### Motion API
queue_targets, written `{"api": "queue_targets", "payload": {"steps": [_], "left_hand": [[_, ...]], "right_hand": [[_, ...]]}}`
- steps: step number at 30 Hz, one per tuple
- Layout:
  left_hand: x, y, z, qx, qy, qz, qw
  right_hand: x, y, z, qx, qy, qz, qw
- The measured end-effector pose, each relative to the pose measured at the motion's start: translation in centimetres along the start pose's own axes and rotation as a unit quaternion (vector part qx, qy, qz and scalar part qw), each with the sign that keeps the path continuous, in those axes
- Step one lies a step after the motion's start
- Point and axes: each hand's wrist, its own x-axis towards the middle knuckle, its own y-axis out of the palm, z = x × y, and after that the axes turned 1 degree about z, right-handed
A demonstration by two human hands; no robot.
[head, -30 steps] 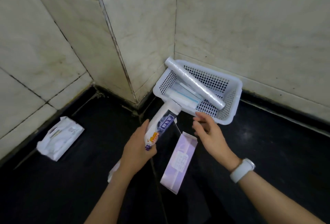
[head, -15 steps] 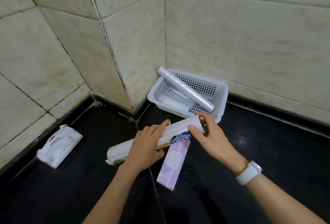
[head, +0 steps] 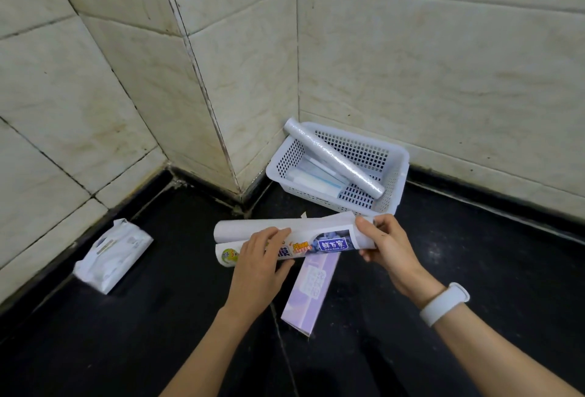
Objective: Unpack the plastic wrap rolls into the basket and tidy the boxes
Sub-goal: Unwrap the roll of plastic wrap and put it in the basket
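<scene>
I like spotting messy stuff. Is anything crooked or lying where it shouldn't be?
Yes. The roll in the basket lies slanted, one end poking over the rim. A purple box lies on the floor, and a white packet sits off by the left wall.

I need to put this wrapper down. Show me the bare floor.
Bare dark floor lies between the white pack by the left wall and the left hand, and to the right of the purple box, below the basket. It is crowded in the corner: the basket holds a roll, and both hands, with the right hand, hold the wrapped roll before it.
</scene>
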Motion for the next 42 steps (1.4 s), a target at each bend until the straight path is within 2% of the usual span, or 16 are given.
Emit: {"api": "queue_targets", "payload": {"steps": [4, 7, 9, 11, 14, 16, 21, 23, 26, 29, 32, 34, 36, 38, 40, 42], "left_hand": [[0.0, 0.7, 0.2, 0.034, 0.010, -0.019, 0.999], [-0.3, 1.2, 0.5, 0.012, -0.011, -0.039, 0.999], [-1.0, 1.8, 0.7, -0.015, -0.024, -0.002, 1.000], [-1.6, 2.6, 1.1, -0.034, -0.058, 0.069, 0.995], [-1.9, 3.4, 2.2, -0.024, -0.091, 0.150, 0.984], [-2.0, 3.4, 2.4, -0.014, -0.106, 0.151, 0.983], [-2.5, 2.4, 2.7, 0.009, -0.192, 0.065, 0.979], [-2.7, 2.3, 2.7, 0.035, -0.229, 0.084, 0.969], [-3.2, 2.6, 2.7, 0.075, -0.267, 0.155, 0.948], [-3.3, 3.3, 3.2, 0.070, -0.286, 0.206, 0.933], [-2.6, 3.6, 3.7, 0.022, -0.316, 0.203, 0.927], [-1.7, 3.5, 3.8, 0.020, -0.306, 0.175, 0.936], [-0.1, 3.0, 3.4, -0.032, -0.291, 0.123, 0.948], [2.5, 2.3, 2.5, -0.144, -0.296, 0.080, 0.941], [5.7, 1.6, 1.2, -0.292, -0.319, 0.071, 0.899], [8.9, 1.3, -0.2, -0.450, -0.335, 0.077, 0.824]], "right_hand": [[0.1, 0.2, 0.0, 0.051, 0.039, 0.012, 0.998], [0.1, 0.5, -0.1, 0.098, 0.077, 0.022, 0.992], [0.0, 0.8, -0.2, 0.126, 0.099, 0.031, 0.987], [0.0, 0.9, -0.2, 0.140, 0.110, 0.033, 0.984], [0.1, 0.9, -0.3, 0.149, 0.110, 0.036, 0.982], [0.1, 0.8, -0.3, 0.148, 0.100, 0.027, 0.983], [0.4, 0.0, -0.9, 0.174, 0.078, -0.012, 0.982], [0.6, -0.2, -1.1, 0.192, 0.074, -0.023, 0.978], [0.9, -0.4, -1.1, 0.219, 0.066, -0.022, 0.973], [1.0, -0.6, -0.9, 0.244, 0.059, -0.013, 0.968], [1.0, -1.2, -0.9, 0.267, 0.069, -0.007, 0.961], [1.0, -1.7, -0.9, 0.286, 0.080, 0.000, 0.955], [1.2, -2.2, -0.8, 0.300, 0.095, 0.016, 0.949], [1.5, -2.4, -0.4, 0.303, 0.105, 0.055, 0.946], [1.8, -2.2, 0.0, 0.285, 0.110, 0.106, 0.946], [2.2, -2.2, 0.3, 0.260, 0.112, 0.148, 0.948]]}}
